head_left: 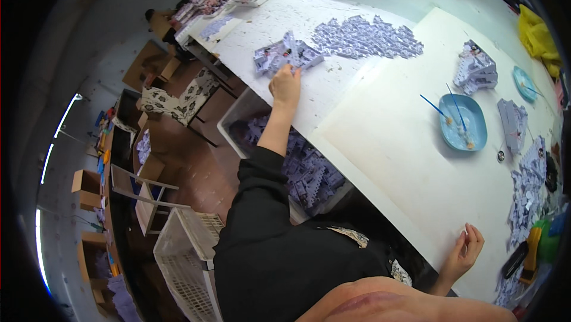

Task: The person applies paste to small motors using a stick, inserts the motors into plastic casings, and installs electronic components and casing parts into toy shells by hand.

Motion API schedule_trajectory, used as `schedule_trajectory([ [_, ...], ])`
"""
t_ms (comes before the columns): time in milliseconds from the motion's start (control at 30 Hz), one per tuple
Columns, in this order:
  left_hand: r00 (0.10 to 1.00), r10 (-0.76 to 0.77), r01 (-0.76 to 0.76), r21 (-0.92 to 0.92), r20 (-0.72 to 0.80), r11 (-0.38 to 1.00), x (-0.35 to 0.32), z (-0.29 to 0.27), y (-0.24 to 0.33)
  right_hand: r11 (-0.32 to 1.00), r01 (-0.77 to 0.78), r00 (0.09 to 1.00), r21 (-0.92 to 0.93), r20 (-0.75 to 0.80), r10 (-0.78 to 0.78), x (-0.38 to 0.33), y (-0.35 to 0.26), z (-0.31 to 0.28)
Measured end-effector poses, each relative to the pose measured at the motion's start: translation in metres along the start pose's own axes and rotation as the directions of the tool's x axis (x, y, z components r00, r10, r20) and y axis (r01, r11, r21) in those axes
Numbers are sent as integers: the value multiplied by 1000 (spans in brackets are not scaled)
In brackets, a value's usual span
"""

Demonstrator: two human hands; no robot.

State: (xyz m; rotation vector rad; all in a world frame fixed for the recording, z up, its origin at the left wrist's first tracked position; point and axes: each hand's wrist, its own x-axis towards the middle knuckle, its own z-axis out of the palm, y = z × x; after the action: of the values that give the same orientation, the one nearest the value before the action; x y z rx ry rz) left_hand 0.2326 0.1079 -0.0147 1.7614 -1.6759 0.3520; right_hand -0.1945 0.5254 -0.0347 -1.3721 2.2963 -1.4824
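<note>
My left hand reaches over the far left table edge. Its fingers are pinched on a lavender plastic piece that sticks up at a heap of similar castle-shaped pieces. Part of the grip is hidden by the hand's back. Flat lavender pieces lie spread out just right of that heap. At the near right, my right hand rests by the table edge with fingers loosely curled and a gap to the thumb; I see nothing held. Farther along stands a blue bowl with two blue-handled brushes.
Assembled lavender pieces stand beyond the bowl, near a small blue dish. More pieces and a yellow-black tool line the right. Under the table edge sits a bin of pieces. A white crate and chairs stand left; another person works far off.
</note>
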Motion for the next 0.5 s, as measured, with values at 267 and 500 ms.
schedule_trajectory([
  [267, 992, 124, -125, -9, -24, 992, 0, -6, -13, 998, 56, 998, -26, 17, -56, 2, 1, 2],
  [500, 996, 87, -82, -304, 0, 949, -41, -45, 53, 999, 42, 998, -10, 36, -42, 3, -1, 2],
])
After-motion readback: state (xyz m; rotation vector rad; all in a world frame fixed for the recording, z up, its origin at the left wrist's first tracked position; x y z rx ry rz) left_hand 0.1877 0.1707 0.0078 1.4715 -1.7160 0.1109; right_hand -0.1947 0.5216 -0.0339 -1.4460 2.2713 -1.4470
